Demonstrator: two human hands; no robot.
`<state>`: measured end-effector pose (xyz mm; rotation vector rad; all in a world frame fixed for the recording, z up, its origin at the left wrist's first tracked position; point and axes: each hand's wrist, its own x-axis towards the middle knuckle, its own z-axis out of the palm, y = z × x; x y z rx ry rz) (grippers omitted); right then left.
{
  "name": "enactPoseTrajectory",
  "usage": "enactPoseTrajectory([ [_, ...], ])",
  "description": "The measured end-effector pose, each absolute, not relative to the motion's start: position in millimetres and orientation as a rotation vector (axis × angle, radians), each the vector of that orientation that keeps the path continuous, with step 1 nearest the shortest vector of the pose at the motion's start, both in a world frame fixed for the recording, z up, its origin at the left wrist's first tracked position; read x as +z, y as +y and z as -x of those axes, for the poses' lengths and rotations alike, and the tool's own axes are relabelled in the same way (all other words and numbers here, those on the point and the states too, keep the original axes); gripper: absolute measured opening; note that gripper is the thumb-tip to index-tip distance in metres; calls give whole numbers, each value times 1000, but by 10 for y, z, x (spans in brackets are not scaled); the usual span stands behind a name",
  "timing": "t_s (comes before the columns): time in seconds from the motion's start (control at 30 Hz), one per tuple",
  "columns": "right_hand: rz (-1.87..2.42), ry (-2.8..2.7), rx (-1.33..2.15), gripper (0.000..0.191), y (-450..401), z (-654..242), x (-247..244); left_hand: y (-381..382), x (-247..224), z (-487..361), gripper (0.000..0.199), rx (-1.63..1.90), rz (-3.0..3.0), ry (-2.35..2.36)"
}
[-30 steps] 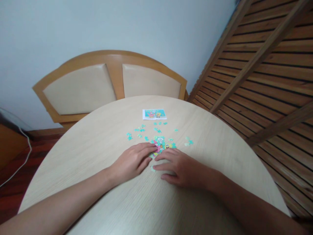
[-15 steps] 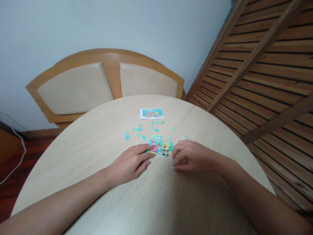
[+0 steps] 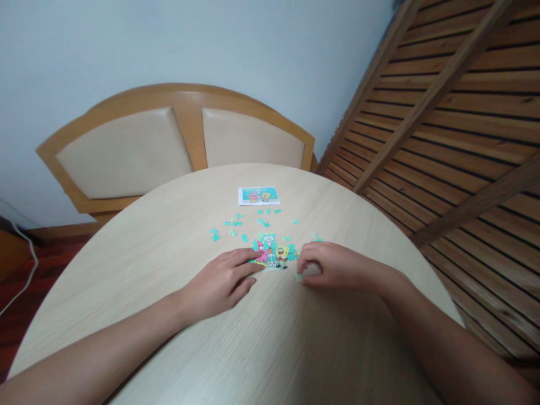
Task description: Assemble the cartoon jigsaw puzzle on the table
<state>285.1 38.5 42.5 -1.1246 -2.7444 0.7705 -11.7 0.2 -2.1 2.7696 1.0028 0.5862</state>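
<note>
A partly joined cartoon puzzle (image 3: 270, 254) lies on the round table (image 3: 169, 225), with a pink, a pale and a yellow figure on teal. My left hand (image 3: 223, 281) rests flat, fingers apart, its fingertips on the puzzle's left edge. Just right of the puzzle, my right hand (image 3: 324, 265) pinches a small pale green puzzle piece (image 3: 298, 277) between thumb and fingers, low over the tabletop. The piece is partly hidden by the fingertips.
Loose teal pieces (image 3: 233, 223) are scattered beyond the puzzle. Behind them lies a picture card (image 3: 259, 196). A padded wooden chair back (image 3: 196, 129) stands past the table, and a slatted wooden screen (image 3: 442, 112) leans at the right.
My right hand, with the pale green piece, has moved slightly away from me, up beside the puzzle's lower right. My left hand stays on the puzzle. The view has shifted a little.
</note>
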Motion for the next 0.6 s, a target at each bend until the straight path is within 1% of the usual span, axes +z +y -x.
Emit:
enactPoseTrajectory([
  [0.17, 1172, -2726, 766, 13, 370, -2832, 430, -3, -24, 122, 34, 589, -2770, 1008],
  [0.37, 1178, -2716, 774, 19, 353, -2824, 446, -1, -31, 121, 34, 583, -2770, 1009],
  [0.6, 1132, -2727, 766, 14, 355, -2829, 416, -2, -20, 120, 33, 571, -2789, 1003],
])
